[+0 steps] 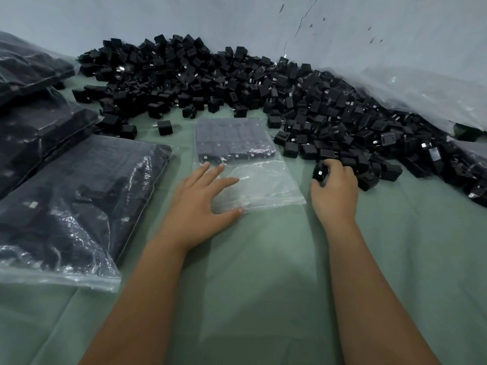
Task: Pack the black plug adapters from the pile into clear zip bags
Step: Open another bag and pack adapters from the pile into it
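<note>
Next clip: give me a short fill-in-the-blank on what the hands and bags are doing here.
1. The left hand rests flat on the half-filled ___ bag.
2. The right hand grips a black ___ at the pile.
3. The full bags lie on the person's ___ side.

Missing words: zip; adapter; left

A pale green cloth covers the counter. On it a wide pile of black plug adapters runs along the back and down the right side. A clear zip bag, partly filled with rows of adapters, lies flat in the middle. Filled bags lie stacked at the left. One loose adapter sits apart, near the bag.
</note>
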`<state>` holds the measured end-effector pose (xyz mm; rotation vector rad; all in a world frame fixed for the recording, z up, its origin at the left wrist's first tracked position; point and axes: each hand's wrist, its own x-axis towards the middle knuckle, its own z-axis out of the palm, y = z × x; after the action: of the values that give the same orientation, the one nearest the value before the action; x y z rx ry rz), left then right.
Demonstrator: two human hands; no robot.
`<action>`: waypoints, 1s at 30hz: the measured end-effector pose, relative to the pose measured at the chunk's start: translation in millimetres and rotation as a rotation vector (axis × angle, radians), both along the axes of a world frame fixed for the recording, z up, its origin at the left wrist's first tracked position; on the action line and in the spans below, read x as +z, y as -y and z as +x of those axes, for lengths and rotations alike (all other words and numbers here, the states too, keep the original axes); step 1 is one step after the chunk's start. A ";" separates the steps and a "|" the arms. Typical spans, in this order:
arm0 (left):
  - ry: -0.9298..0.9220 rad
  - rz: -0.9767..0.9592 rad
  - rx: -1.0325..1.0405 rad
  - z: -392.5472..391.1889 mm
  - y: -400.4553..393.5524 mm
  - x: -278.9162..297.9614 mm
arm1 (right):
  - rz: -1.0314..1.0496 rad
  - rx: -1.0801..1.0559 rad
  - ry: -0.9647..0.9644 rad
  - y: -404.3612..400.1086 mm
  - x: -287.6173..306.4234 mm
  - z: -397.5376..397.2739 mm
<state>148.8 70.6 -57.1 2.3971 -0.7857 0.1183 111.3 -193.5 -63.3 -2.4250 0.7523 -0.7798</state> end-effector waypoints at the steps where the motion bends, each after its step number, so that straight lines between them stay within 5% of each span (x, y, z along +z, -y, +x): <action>1: -0.005 -0.019 0.001 0.4 -0.2 0.2 | 0.009 0.000 -0.003 0.2 -0.4 0.4; 7: -0.062 -0.152 0.056 6.7 2.3 -2.4 | 0.217 -0.002 0.025 5.0 -0.4 3.9; 14: -0.072 -0.152 0.075 9.2 3.6 0.3 | 0.601 0.225 0.421 -20.8 20.1 -5.5; 20: -0.108 -0.146 0.072 7.7 5.1 2.9 | -0.071 0.434 0.576 -95.8 27.4 -7.8; 24: -0.191 -0.435 0.058 0.2 3.6 7.3 | -0.396 0.674 0.406 -130.9 15.7 -11.1; 30: -0.139 -0.575 0.230 3.4 2.9 2.8 | -0.576 0.512 0.043 -120.9 9.9 -5.0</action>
<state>152.2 67.7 -54.3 1.9101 -0.3436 0.2327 106.4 -72.6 -53.5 -2.8961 -0.1572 -0.9121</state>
